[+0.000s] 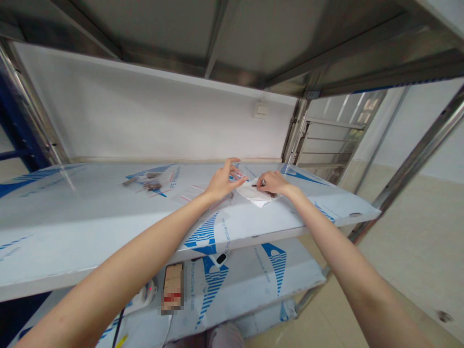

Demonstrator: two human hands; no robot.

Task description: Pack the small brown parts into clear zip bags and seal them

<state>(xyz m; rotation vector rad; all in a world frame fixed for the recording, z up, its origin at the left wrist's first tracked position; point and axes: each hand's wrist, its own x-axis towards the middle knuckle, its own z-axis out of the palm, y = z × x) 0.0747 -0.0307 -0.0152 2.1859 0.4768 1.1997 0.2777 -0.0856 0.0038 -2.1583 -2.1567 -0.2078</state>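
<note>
- Left hand (222,182): fingers spread, holding nothing, just beside the white tissue (253,194) at its 9 o'clock.
- Right hand (274,182): fingers pressed together on the tissue's 3 o'clock side; any pinch cannot be told.
- Small metal parts (152,185) lie at 9 o'clock on the film-covered shelf (90,232).

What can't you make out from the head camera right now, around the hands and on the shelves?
Head view:
- Dark piece: mostly hidden by the right hand and the white paper.
- Small dark parts on the upper shelf: too small and blurred to identify.
- Rectangular item on the lower shelf: its face is pixelated.
- Pale object: cut off by the bottom edge.
</note>
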